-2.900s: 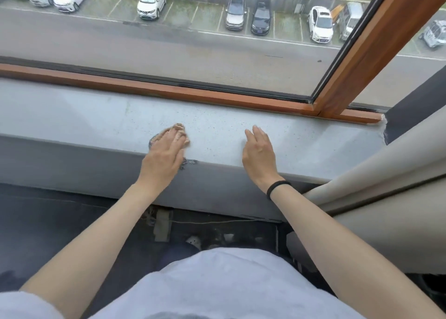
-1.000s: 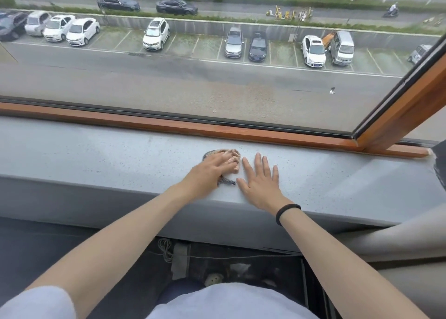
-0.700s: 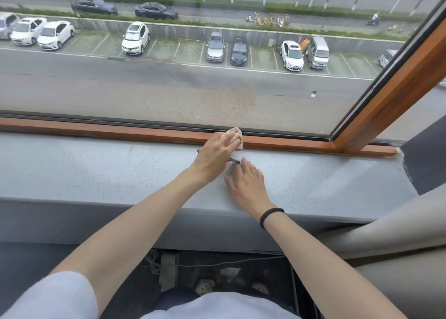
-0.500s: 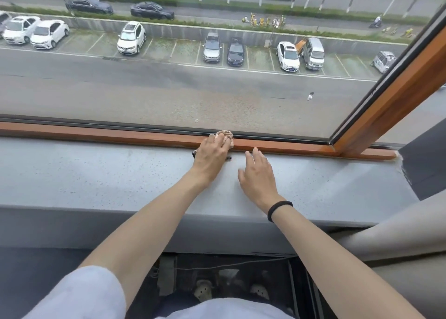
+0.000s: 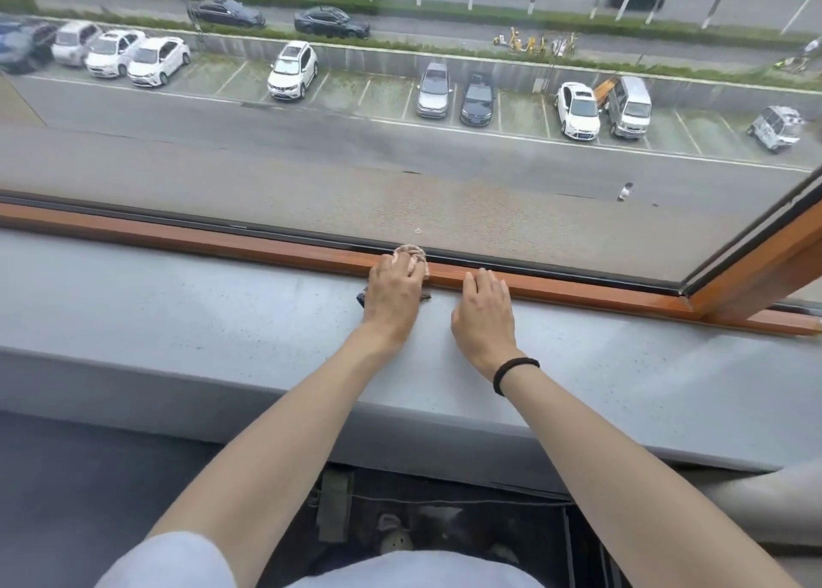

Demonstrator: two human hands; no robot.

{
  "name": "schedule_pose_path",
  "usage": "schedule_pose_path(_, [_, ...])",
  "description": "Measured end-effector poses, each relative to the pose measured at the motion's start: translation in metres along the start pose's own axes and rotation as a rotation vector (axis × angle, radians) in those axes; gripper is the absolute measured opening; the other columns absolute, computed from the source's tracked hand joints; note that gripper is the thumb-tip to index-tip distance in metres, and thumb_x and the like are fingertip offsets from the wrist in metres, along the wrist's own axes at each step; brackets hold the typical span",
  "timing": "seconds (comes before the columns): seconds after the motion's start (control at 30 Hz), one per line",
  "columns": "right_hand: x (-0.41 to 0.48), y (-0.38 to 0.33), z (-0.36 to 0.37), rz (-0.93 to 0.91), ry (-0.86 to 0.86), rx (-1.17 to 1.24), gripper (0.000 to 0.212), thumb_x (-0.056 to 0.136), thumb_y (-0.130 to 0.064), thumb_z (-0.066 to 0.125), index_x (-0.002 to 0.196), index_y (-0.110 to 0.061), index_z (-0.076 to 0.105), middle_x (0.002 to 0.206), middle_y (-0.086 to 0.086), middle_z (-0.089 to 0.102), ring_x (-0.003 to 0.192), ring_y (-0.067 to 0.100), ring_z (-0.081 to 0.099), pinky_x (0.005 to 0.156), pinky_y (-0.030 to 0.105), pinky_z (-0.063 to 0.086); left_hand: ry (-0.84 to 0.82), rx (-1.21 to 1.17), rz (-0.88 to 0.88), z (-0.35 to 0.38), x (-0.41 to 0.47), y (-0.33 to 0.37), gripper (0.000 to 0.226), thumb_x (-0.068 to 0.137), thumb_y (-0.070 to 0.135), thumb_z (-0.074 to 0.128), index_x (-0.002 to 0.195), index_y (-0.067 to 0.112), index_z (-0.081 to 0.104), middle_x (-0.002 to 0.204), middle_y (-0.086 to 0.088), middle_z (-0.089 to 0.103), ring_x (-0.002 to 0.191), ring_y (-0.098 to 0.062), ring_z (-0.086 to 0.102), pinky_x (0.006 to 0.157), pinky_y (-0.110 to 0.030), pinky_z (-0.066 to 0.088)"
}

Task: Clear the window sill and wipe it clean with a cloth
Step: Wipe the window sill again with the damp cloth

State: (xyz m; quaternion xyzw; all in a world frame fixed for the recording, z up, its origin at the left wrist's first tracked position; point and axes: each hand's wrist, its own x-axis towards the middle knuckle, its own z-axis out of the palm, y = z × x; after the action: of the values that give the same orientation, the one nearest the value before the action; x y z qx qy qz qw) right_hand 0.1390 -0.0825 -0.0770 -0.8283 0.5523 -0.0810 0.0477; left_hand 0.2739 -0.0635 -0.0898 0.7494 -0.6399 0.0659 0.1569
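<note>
**Cloth pressed to the far edge of the sill**

The grey window sill [image 5: 178,320] runs left to right under the glass, with a wooden frame [image 5: 222,243] along its far edge. Near the middle, the left hand [image 5: 393,292] lies flat on the cloth [image 5: 416,254]. Its fingers [image 5: 398,269] are straight and press the cloth where sill meets frame. Just to the right, the right hand [image 5: 482,312] rests palm down on the sill, fingers relaxed and holding nothing, tips at the frame. A black band [image 5: 516,372] circles that wrist.
</note>
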Motion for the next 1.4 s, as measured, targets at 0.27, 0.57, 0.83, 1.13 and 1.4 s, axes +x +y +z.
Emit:
schedule_pose_path(0.27, [0.01,-0.019,0.009,-0.062,0.053,-0.249,0.035,0.075,0.005,0.039,0.103,0.01,0.059,0.095,0.024,0.06,0.09,0.038,0.056,0.091,0.047,0.048,-0.007,0.129,-0.068,-0.021,-0.005,-0.115,0.046,0.085,-0.006,0.047,0.124,0.014,0.059,0.128,-0.009,0.055,0.105,-0.032,0.051,0.085,-0.042,0.04])
schedule_pose_path(0.57, [0.011,-0.017,0.01,-0.075,0.037,-0.308,0.038,0.07,0.005,0.041,0.101,0.013,0.061,0.088,0.025,0.061,0.083,0.039,0.058,0.084,0.046,0.052,0.044,0.066,-0.579,-0.034,-0.002,-0.195,0.032,0.094,0.002,0.038,0.118,0.01,0.057,0.127,-0.014,0.05,0.106,-0.034,0.041,0.083,-0.037,0.036])
schedule_pose_path(0.83, [0.011,-0.008,0.013,-0.146,0.114,-0.186,0.047,0.06,0.009,0.059,0.107,0.014,0.06,0.093,0.026,0.062,0.087,0.04,0.06,0.086,0.046,0.053,-0.073,-0.097,-1.002,-0.014,0.028,-0.116,0.059,0.095,0.007,0.037,0.143,-0.014,0.01,0.146,-0.029,0.025,0.13,-0.038,0.03,0.101,-0.039,0.035])
schedule_pose_path(1.13, [0.007,0.003,0.002,-0.123,0.043,0.095,0.045,0.075,0.006,0.046,0.119,0.001,0.053,0.121,0.014,0.056,0.11,0.03,0.05,0.093,0.032,0.042,-0.143,-0.199,-0.85,-0.008,0.019,-0.012,0.054,0.093,0.005,0.045,0.138,-0.013,0.022,0.139,-0.026,0.04,0.129,-0.033,0.037,0.103,-0.032,0.035])
schedule_pose_path(1.4, [-0.001,0.03,-0.011,-0.039,-0.127,0.453,0.063,0.082,0.008,0.044,0.143,-0.006,0.036,0.152,0.009,0.031,0.144,0.019,0.021,0.119,0.035,0.01,-0.277,-0.23,-0.373,-0.007,0.004,0.077,0.054,0.086,0.009,0.054,0.133,-0.01,0.034,0.136,-0.025,0.042,0.126,-0.036,0.04,0.107,-0.035,0.028])
